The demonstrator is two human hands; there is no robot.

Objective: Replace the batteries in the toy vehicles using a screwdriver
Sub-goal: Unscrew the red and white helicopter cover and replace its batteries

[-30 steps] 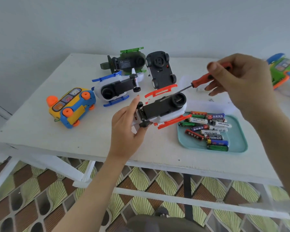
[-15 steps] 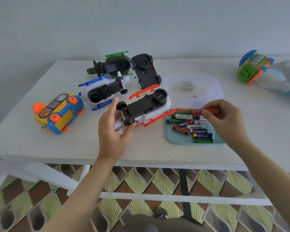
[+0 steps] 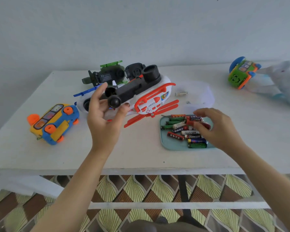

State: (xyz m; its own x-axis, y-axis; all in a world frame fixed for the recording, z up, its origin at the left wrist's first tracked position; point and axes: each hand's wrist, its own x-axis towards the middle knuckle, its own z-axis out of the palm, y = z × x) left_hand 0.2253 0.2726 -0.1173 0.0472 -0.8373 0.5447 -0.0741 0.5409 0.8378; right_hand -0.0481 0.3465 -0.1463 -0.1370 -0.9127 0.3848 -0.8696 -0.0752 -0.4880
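At four o'clock from the helicopter (image 3: 151, 101), right hand (image 3: 219, 129) opens, screwdriver (image 3: 188, 121) now laid on batteries (image 3: 193, 136). Left hand (image 3: 102, 113) grips helicopter, raised higher (unscrewing seemingly finished).

Left hand (image 3: 104, 118), raised, grips the helicopter (image 3: 151, 97) between thumb and fingers. Right hand (image 3: 219, 129) hangs palm down, fingers loosely bent.

Soft, even daylight fills the scene, bright and slightly cool on the wall (image 3: 141, 30). Shadows on the tabletop (image 3: 40, 156) are faint and blurry-edged. The wide lens bows the tabletop's front edge. The right hand (image 3: 219, 129) and the stuffed toy (image 3: 285, 82) at far right look smeared.
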